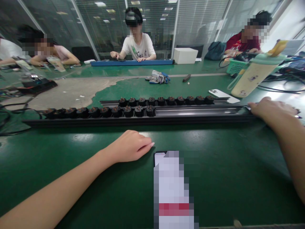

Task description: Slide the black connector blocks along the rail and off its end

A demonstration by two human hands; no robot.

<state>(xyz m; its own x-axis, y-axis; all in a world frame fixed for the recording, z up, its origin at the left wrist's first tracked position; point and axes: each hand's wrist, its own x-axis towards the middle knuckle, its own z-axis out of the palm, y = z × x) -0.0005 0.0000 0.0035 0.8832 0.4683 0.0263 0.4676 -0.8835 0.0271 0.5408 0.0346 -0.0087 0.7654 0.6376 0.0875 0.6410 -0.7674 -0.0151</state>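
My left hand [131, 145] rests on the green table, fingers curled in and nothing visible in them. In front of it lies a long black channel rail [205, 120], with a row of black round socket modules [128, 110] with copper-coloured contacts along its left and middle part. The rail's right part has no modules and shows a shiny inside. Behind it a second rail [221, 100] carries a similar row. My right hand [274, 108] is at the front rail's right end, one fingertip by its edge; the other fingers are blurred, and what they touch is hidden.
A phone [160, 155], mostly pixelated, lies near me. A white phone [220, 94], a cream tumbler [257, 74] and a green basket [235, 67] stand behind at right. Gloves [157, 77] lie beyond the rails. Cables [14, 111] run at left. Several people sit around the table.
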